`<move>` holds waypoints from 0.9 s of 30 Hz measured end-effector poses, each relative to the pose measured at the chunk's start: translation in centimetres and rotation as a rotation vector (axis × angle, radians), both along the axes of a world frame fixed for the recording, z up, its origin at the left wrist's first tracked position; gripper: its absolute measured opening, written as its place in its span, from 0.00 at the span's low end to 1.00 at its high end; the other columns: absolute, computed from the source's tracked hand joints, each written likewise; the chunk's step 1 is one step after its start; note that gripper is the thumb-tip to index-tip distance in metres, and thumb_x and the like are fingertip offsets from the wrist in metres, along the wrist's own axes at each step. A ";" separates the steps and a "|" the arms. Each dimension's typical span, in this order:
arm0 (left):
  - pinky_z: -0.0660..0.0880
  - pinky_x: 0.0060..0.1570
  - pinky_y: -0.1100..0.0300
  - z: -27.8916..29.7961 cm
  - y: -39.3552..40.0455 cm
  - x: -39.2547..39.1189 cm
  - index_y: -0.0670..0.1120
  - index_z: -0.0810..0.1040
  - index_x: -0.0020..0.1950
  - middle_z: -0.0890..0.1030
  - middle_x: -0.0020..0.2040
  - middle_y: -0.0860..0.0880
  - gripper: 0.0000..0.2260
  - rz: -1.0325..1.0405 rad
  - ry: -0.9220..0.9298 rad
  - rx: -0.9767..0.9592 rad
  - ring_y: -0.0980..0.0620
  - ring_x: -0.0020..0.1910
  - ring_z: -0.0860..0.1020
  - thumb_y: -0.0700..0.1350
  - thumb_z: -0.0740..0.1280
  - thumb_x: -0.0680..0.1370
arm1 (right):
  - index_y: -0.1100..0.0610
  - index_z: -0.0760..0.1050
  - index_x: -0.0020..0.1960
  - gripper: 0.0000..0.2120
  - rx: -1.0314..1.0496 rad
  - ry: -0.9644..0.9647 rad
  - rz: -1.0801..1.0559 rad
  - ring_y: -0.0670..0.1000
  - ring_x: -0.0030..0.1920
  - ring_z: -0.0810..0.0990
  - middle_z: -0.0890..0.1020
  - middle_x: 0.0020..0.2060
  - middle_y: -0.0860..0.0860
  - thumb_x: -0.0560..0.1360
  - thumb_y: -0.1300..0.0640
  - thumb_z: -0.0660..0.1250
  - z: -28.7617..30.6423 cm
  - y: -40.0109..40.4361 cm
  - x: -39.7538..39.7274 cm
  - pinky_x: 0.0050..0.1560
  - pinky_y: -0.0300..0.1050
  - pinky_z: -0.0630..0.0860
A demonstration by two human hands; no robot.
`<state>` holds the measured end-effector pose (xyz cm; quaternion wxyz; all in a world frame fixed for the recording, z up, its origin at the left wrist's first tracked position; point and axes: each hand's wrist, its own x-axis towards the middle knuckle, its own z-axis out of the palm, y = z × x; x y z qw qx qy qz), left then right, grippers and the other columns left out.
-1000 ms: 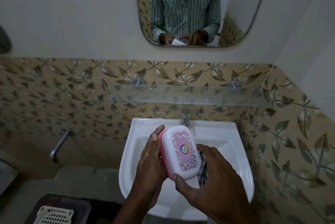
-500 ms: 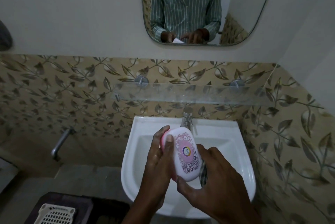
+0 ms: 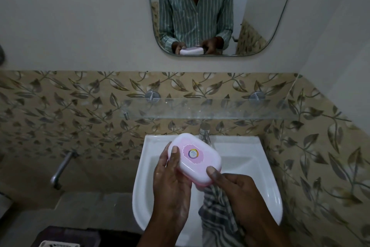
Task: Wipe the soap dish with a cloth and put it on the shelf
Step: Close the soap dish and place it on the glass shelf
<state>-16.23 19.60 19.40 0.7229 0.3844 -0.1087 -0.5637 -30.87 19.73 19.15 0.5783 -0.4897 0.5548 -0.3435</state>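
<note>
The upper half of the view is taken up by a plain pale wall, below which a band of leaf-patterned tile (image 3: 66, 106) is laid across the full width. A mirror (image 3: 260, 16) with rounded lower corners is hung on the pale wall; in it a person in a green striped shirt is reflected, with both hands held at waist height. A white basin (image 3: 250, 158) is fixed against the tile, and a chrome tap (image 3: 204, 131) is mounted at its back edge. Just above the tap a clear glass shelf (image 3: 220, 109) is carried on two round metal brackets — nothing is seen lying on it. A second metal tap (image 3: 62, 167) is set low on the tiled wall to the left, well apart from the basin.

Over the basin bowl the soap dish (image 3: 195, 157) — a closed white and pink case with a round sticker on its lid — is held tilted. It is gripped at its left end by the left hand (image 3: 172, 182), whose thumb is pressed on the lid. Its near right corner is pinched by the thumb of the right hand (image 3: 240, 196), and a dark checked cloth (image 3: 216, 212) is clutched under the curled fingers of that same hand, hanging below the dish.
</note>
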 end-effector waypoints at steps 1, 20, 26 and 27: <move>0.77 0.54 0.40 0.1 -0.2 -0.1 0.37 0.74 0.69 0.82 0.60 0.37 0.17 -0.002 -0.005 0.001 0.41 0.55 0.82 0.43 0.64 0.82 | 0.73 0.74 0.43 0.45 -0.010 -0.021 -0.014 0.68 0.39 0.80 0.77 0.43 0.76 0.62 0.28 0.74 0.0 -0.4 0.2 0.51 0.61 0.81; 0.82 0.42 0.44 1.9 -16.5 3.7 0.40 0.84 0.34 0.84 0.31 0.40 0.23 -0.197 -1.044 0.160 0.42 0.34 0.84 0.62 0.75 0.65 | 0.61 0.82 0.35 0.26 -0.306 0.181 -0.375 0.58 0.37 0.86 0.86 0.32 0.54 0.58 0.37 0.77 4.0 -19.5 -0.5 0.42 0.60 0.84; 0.84 0.42 0.43 1.4 -20.3 4.4 0.39 0.85 0.39 0.86 0.35 0.42 0.26 -0.210 -1.166 0.191 0.42 0.37 0.85 0.64 0.72 0.64 | 0.62 0.80 0.38 0.26 -0.206 0.264 -0.407 0.53 0.39 0.82 0.83 0.35 0.53 0.60 0.38 0.77 3.1 -23.5 0.5 0.38 0.48 0.78; 0.84 0.41 0.44 1.4 -20.8 4.5 0.38 0.84 0.39 0.85 0.36 0.41 0.26 -0.207 -1.184 0.191 0.43 0.37 0.85 0.64 0.72 0.64 | 0.62 0.78 0.37 0.26 -0.203 0.285 -0.415 0.54 0.39 0.81 0.81 0.35 0.53 0.60 0.38 0.77 2.8 -24.0 0.6 0.37 0.47 0.76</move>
